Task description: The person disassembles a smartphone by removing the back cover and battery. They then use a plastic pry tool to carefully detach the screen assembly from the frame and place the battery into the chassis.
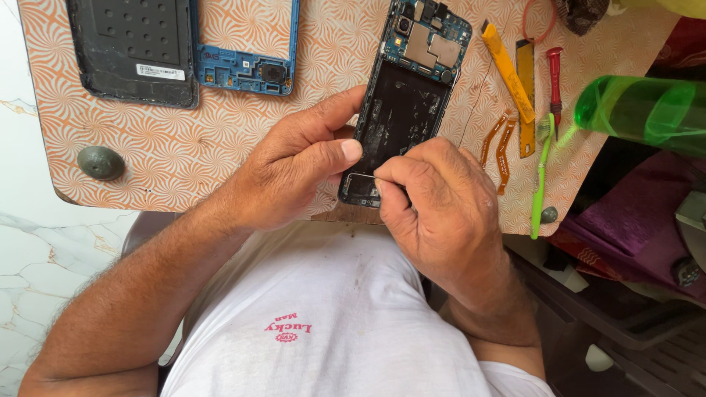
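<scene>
Both hands' grip closed on the opened phone [403,110]: left hand [294,173] steadying, right hand [434,206] pinching its lower edge.

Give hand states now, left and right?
Left hand: gripping the opened phone by its edge.
Right hand: pinched shut on a thin tool at the phone's bottom.

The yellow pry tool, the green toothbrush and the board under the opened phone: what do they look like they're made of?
The yellow pry tool looks like matte plastic: flat, uniform colour, scuffed. The green toothbrush seems glossy, slightly translucent plastic. The board appears to be wood or laminate with a printed orange swirl surface; its edge looks brown and worn. The opened phone shows metal shields and a circuit board.
</scene>
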